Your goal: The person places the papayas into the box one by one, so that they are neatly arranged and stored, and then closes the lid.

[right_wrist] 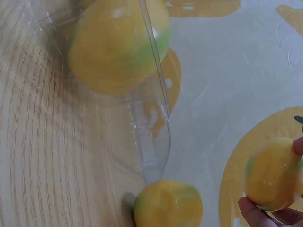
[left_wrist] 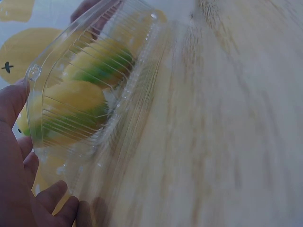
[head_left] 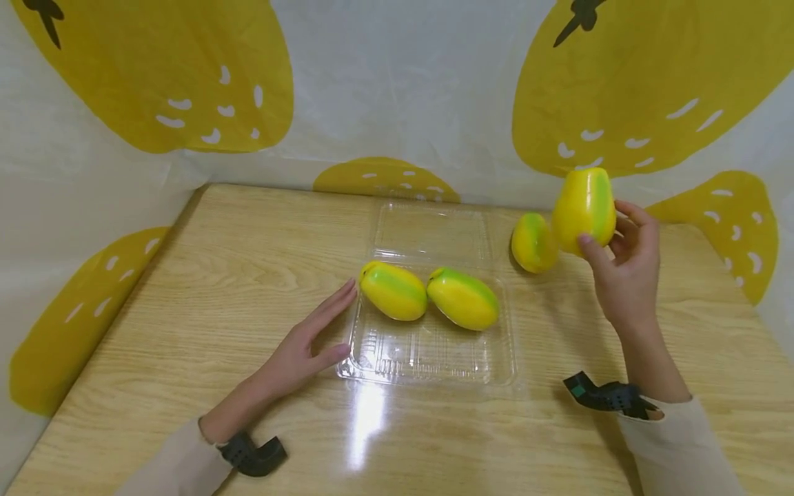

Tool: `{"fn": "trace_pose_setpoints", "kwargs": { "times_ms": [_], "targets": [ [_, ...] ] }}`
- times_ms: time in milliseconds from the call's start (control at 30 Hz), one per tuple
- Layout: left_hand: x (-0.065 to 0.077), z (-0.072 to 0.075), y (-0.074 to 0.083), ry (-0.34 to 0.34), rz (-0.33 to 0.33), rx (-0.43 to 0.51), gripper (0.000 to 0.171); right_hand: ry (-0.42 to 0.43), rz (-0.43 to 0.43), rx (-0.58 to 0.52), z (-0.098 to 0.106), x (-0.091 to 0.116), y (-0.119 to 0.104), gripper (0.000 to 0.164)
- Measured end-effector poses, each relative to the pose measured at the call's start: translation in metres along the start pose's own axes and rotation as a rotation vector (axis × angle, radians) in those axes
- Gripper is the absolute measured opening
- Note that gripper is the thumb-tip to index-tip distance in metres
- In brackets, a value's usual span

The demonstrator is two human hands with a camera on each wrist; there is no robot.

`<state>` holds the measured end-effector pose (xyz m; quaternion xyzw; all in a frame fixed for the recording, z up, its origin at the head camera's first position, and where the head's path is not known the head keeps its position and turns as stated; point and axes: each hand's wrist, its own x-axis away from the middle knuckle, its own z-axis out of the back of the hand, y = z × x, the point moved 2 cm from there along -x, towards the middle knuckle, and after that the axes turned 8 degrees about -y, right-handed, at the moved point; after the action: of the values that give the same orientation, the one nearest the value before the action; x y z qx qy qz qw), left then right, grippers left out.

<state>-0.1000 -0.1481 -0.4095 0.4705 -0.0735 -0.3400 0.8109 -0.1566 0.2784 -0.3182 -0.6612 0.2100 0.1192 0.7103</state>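
Note:
My right hand [head_left: 626, 275] holds a yellow papaya with a green stripe [head_left: 583, 210] up off the table at the right, thumb on its front and fingers behind. The same papaya [right_wrist: 272, 175] shows at the right edge of the right wrist view. Beside it on the table lies another papaya [head_left: 531, 242]. Two more papayas, a left one [head_left: 395, 293] and a right one [head_left: 464, 300], lie side by side in a clear plastic clamshell box [head_left: 428, 368]. With fingers extended, my left hand [head_left: 304, 344] is at the left rim of the box, fingertips right at the edge.
The clear lid [head_left: 431, 231] of the box lies folded back toward the wall. Everything rests on a wood-grain table [head_left: 260, 248]. A white cloth with yellow fruit prints [head_left: 397, 83] hangs behind and at both sides.

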Motion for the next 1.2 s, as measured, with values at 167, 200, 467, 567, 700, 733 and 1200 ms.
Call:
{"fn": "trace_pose_setpoints", "kwargs": {
  "times_ms": [167, 200, 467, 567, 700, 733, 1200],
  "targets": [
    [0.0, 0.0, 0.001, 0.002, 0.004, 0.003, 0.071, -0.043, 0.033, -0.038, -0.007, 0.003, -0.006, 0.06],
    [0.0, 0.0, 0.001, 0.002, 0.004, 0.003, 0.071, -0.052, 0.037, -0.05, -0.009, 0.003, -0.007, 0.06],
    [0.0, 0.0, -0.001, 0.004, -0.004, 0.006, 0.071, -0.107, 0.067, -0.125, -0.02, 0.006, -0.015, 0.062],
    [0.0, -0.001, -0.001, 0.005, -0.003, 0.007, 0.071, -0.127, 0.078, -0.158, -0.024, 0.008, -0.017, 0.064],
    [0.0, -0.001, -0.001, 0.003, -0.003, 0.007, 0.071, -0.161, 0.095, -0.193, -0.03, 0.012, -0.019, 0.065],
    [0.0, -0.001, -0.001, 0.002, -0.003, 0.008, 0.071, -0.167, 0.1, -0.191, -0.032, 0.013, -0.02, 0.065],
    [0.0, 0.0, 0.002, -0.002, 0.002, 0.02, 0.071, -0.23, 0.145, -0.165, -0.049, 0.021, -0.028, 0.064]
  ]
}}
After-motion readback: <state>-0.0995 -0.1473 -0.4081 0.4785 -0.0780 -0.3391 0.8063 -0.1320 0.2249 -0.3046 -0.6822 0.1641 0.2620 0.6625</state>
